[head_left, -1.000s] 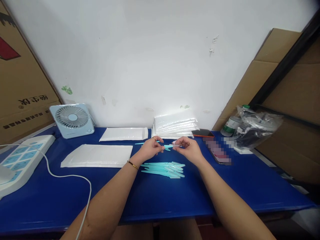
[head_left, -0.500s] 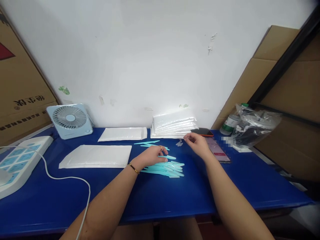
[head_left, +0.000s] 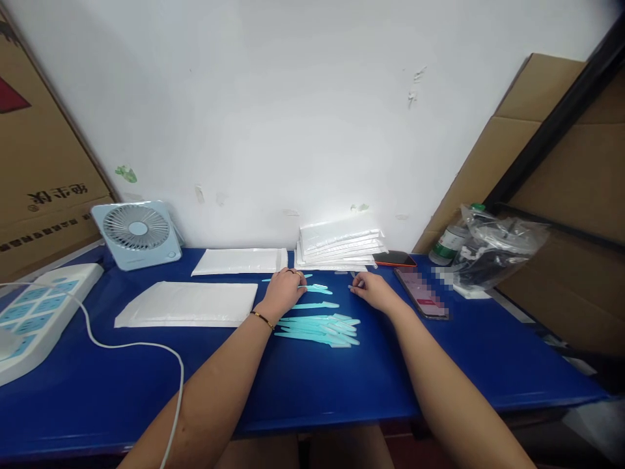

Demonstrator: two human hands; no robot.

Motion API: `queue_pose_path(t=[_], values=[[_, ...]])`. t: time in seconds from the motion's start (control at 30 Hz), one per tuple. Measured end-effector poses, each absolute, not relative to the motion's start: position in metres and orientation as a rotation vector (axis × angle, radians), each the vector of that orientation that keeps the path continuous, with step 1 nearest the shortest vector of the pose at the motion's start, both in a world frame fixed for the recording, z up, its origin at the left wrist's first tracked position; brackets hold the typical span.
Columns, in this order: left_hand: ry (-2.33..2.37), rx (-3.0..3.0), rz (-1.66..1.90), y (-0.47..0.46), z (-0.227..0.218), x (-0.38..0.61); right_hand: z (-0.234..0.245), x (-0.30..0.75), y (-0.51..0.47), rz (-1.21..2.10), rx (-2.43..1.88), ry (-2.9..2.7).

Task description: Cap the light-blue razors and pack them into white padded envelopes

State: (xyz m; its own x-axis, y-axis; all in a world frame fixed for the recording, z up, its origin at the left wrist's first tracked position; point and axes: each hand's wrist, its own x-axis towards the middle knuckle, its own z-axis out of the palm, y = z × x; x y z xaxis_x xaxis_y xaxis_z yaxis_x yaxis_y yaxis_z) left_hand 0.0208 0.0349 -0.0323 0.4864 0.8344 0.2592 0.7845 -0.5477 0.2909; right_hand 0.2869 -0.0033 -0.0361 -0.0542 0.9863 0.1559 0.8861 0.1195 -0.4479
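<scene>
My left hand is closed in a pinch on the handle of a turquoise eyebrow razor, its tip pointing right. Across a small gap, my right hand pinches a small clear blade cover. Another small clear piece lies on the table just beyond. One single eyebrow razor rests nearer to me, and below it is a loose pile of several more razors. Part of another razor shows behind my left fingers, mostly hidden.
White padded mailers lie at left, one near and one far; a stack of mailers leans at the wall. Around the blue table are a fan, power strip, cable, phones, bottle and plastic bag.
My left hand has moved up and away from the pile and closed on a razor. My right hand has come slightly left and nearer, toward it. A single razor beneath my left hand is uncovered.
</scene>
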Motion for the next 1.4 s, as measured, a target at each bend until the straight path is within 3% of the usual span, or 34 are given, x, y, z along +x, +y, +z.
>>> queue_pose_path(t=[0.27, 0.43, 0.77, 0.93, 1.0, 1.17, 1.4], values=[[1.317, 2.425, 0.606, 0.033, -0.021, 0.019, -0.031, 0.278, -0.009, 0.601, -1.737, -1.933], [1.268, 2.425, 0.634, 0.031, -0.021, 0.02, -0.03, 0.267, -0.011, 0.77, -1.464, -1.85], [1.215, 2.459, 0.661, 0.025, -0.019, 0.025, -0.032, 0.25, -0.013, 0.642, -1.311, -1.934], [1.045, 2.456, 0.451, 0.015, -0.014, 0.028, -0.026, 0.248, -0.019, 0.776, -1.271, -2.075], [1.034, 2.474, 0.44, 0.016, -0.014, 0.026, -0.026, 0.258, -0.017, 0.692, -1.309, -2.101], [1.464, 2.589, 0.63, 0.032, -0.023, 0.013, -0.036, 0.293, 0.001, 0.07, -1.715, -1.858], [1.659, 2.581, 0.491, 0.045, -0.035, 0.003, -0.046, 0.285, 0.012, -0.039, -1.812, -2.049]])
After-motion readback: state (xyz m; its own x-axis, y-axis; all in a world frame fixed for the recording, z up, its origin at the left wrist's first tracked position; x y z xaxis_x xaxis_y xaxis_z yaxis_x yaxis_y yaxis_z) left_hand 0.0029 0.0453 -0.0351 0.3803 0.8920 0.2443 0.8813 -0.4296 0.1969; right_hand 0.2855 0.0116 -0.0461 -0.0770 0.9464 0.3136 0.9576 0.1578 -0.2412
